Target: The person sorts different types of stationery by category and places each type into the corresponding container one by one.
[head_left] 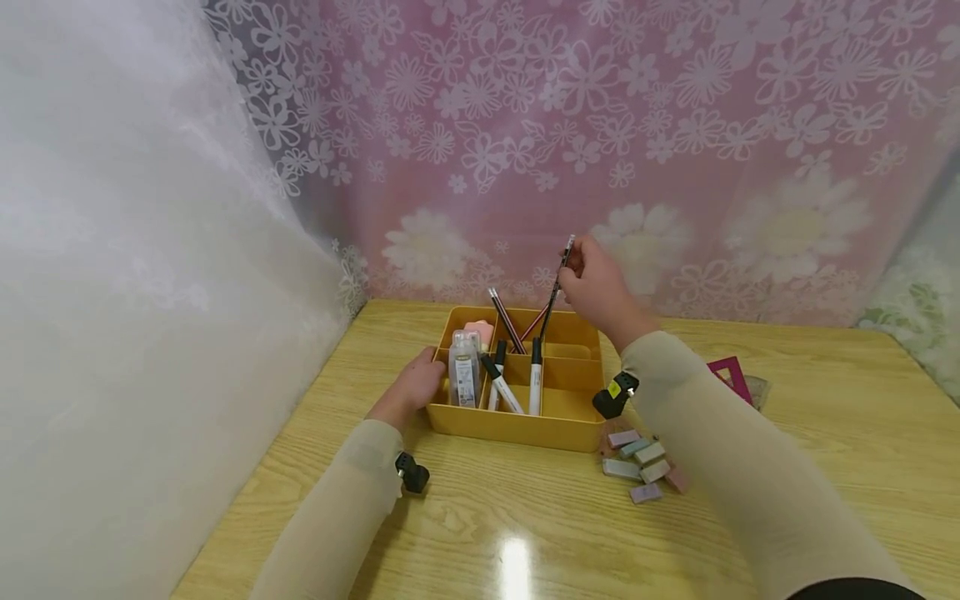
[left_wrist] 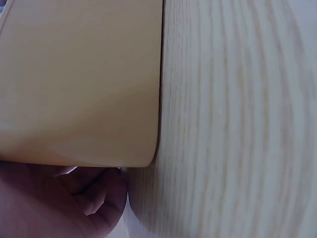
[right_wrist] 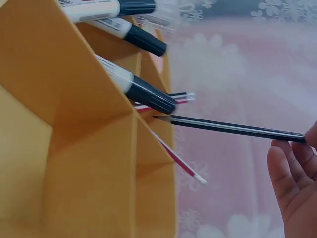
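Note:
A yellow desk organizer (head_left: 517,427) with several compartments stands on the table. My left hand (head_left: 416,385) holds its left wall, fingers curled beside it in the left wrist view. Above the back of the organizer, my right hand (head_left: 596,283) pinches a black striped pencil (right_wrist: 228,128) near its upper end. The sharpened tip points down at a back compartment, where other pencils (head_left: 506,321) lean, black and red ones. White markers with black caps (head_left: 536,379) stand in the front middle section. A clear plastic bottle (head_left: 464,375) and a pink item (head_left: 480,332) occupy the left compartments.
Several pastel erasers (head_left: 622,469) lie on the table (head_left: 450,533) to the right of the organizer. Farther right, a magenta flat frame (head_left: 731,377) is partly behind the right sleeve. A flowered curtain (head_left: 510,150) hangs behind the table, and white cloth (head_left: 150,292) borders the left.

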### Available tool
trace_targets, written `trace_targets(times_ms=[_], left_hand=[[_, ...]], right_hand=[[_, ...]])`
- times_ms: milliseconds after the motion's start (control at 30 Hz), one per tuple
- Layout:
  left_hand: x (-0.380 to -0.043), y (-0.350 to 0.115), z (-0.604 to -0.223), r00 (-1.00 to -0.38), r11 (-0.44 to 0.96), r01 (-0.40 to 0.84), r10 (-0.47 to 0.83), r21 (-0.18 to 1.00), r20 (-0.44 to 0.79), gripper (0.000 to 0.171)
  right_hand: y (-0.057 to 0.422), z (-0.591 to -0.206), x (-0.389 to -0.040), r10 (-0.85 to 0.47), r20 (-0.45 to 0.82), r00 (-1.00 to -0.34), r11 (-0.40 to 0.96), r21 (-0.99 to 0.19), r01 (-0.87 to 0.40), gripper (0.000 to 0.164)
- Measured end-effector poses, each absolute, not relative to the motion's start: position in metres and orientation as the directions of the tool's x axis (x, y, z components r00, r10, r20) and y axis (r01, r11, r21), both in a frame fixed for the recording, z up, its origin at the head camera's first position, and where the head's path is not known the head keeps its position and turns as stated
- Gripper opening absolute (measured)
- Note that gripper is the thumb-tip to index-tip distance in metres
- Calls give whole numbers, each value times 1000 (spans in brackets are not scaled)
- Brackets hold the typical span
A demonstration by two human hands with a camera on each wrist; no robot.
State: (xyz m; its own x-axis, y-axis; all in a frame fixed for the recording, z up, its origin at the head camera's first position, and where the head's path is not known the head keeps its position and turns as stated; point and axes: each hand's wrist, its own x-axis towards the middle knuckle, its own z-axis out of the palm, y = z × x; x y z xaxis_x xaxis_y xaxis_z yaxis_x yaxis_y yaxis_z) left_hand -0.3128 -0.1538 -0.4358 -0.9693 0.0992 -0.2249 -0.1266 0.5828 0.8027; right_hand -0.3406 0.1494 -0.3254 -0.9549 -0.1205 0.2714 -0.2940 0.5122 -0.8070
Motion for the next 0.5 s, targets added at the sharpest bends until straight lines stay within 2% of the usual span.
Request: trace_targets(times_ms=[233, 500], left_hand=[[-312, -154, -437, -969, 569, -139, 89, 810, -230, 57], [-312, -155, -437, -970, 569, -130, 98, 812, -224, 57]], right_hand=[[137, -341, -345, -169, 189, -967, 590, -767, -253, 24], [133, -349, -347, -184, 107, -977, 720, -662, -208, 39]])
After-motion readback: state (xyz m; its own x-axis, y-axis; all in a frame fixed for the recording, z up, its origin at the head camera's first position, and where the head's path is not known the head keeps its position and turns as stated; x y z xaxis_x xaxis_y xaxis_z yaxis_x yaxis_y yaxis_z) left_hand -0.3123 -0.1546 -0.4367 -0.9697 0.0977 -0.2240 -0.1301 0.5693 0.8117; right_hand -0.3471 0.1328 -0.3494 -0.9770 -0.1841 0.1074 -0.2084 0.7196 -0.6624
